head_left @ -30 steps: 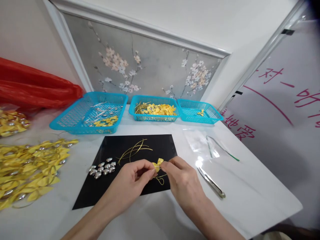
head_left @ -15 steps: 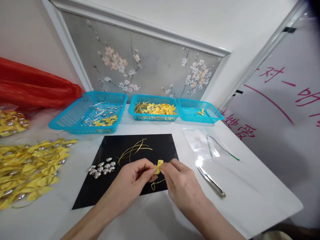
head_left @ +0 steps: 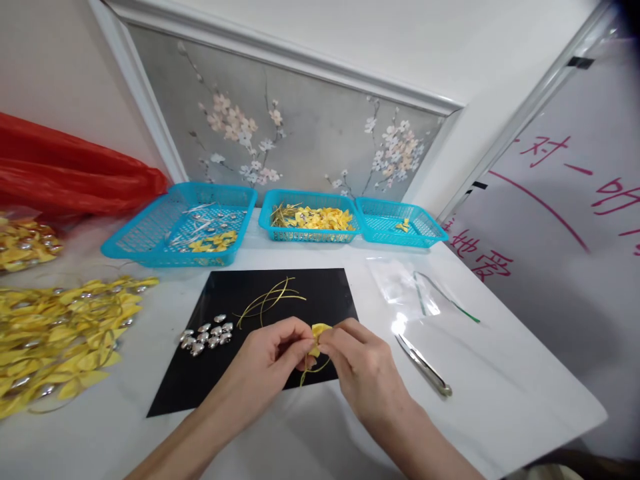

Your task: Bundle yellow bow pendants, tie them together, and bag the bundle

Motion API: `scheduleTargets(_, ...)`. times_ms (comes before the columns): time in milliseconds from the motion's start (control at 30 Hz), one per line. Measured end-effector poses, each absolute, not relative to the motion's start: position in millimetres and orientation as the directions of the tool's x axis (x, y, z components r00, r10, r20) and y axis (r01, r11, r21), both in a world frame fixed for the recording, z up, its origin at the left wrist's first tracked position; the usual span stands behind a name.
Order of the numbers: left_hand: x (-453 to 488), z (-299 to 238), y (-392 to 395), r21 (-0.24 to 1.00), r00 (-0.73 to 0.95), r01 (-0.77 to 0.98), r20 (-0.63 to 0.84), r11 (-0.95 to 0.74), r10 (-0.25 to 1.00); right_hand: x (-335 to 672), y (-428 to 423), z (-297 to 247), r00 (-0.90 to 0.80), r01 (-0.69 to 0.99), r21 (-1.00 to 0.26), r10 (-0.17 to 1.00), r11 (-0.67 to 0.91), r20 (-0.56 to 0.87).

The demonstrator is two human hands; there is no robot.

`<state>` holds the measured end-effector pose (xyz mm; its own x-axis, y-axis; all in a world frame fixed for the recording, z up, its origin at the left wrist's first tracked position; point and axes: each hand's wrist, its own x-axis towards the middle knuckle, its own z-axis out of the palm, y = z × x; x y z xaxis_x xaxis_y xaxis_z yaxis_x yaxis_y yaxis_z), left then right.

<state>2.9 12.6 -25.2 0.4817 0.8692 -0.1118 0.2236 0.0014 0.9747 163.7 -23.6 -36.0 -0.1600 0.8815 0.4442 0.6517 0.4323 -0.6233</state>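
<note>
Between my fingertips is a small yellow ribbon bow [head_left: 317, 332], partly hidden by the fingers. My left hand [head_left: 278, 348] pinches its left side, and my right hand [head_left: 353, 353] pinches its right side. A thin yellow-green cord [head_left: 303, 377] hangs in a loop below the bow. Both hands are over the front right part of a black mat [head_left: 235, 380]. Shiny silver beads [head_left: 216, 331] sit in a cluster on the mat to the left of my hands. Several loose gold-green cords [head_left: 270, 300] cross each other behind my left hand.
Three blue baskets [head_left: 310, 233] stand along the wall, holding yellow bows, cords and beads. Finished-looking yellow bow strings with silver beads [head_left: 65, 340] cover the table's left side. Small metal snips [head_left: 425, 365], a clear plastic bag [head_left: 400, 287] and a green cord [head_left: 463, 312] lie at right.
My hands have drawn slightly closer around the bow, covering more of it. The cord loop below has shifted and changed shape. The view has moved slightly.
</note>
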Motion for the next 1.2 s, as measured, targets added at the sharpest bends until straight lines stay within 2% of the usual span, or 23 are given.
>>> scheduleTargets(200, 1.5, -28.5, 10.2, 0.934, 0.478, 0.336, -0.062, -0.117, 0.876, 154.5, -27.1, -36.4, -0.085, 0.531, -0.767, 0.923, 0.361, 0.376)
scheduleTargets(400, 1.7, -26.0, 10.2, 0.873, 0.444, 0.454, -0.048, -0.179, 0.895, 151.1, -27.4, -37.3, -0.071, 0.541, -0.768, 0.929, 0.342, 0.364)
scheduleTargets(500, 1.8, -25.5, 11.7, 0.9, 0.445, 0.407, -0.043, -0.159, 0.894, 152.6, -27.8, -33.3, -0.002, 0.496, -0.789, 0.91, 0.362, 0.416)
scheduleTargets(567, 1.1, -26.4, 12.8, 0.936, 0.446, 0.334, -0.053, -0.111, 0.893, 155.2, -27.9, -27.7, 0.112, 0.353, -0.875, 0.913, 0.332, 0.392)
scheduleTargets(633, 0.0, -27.5, 13.8, 0.961, 0.447, 0.269, -0.072, -0.057, 0.892, 159.0, -27.5, -21.9, 0.19, 0.068, -0.965, 0.946, 0.253, 0.261)
scheduleTargets(700, -0.6, -28.1, 14.6, 0.974, 0.449, 0.226, -0.083, -0.023, 0.89, 163.6, -25.9, -18.4, 0.171, -0.236, -0.96, 0.979, 0.147, 0.108)
scheduleTargets(767, -0.2, -28.0, 15.1, 0.979, 0.455, 0.206, -0.092, -0.004, 0.885, 169.2, -23.0, -18.3, 0.136, -0.396, -0.914, 0.99, 0.086, 0.034)
scheduleTargets(1200, 0.8, -18.8, 12.0, 0.985, 0.491, 0.071, -0.171, 0.156, 0.854, 219.7, -1.6, -43.9, 0.342, -0.478, -0.872, 0.937, 0.104, -0.075)
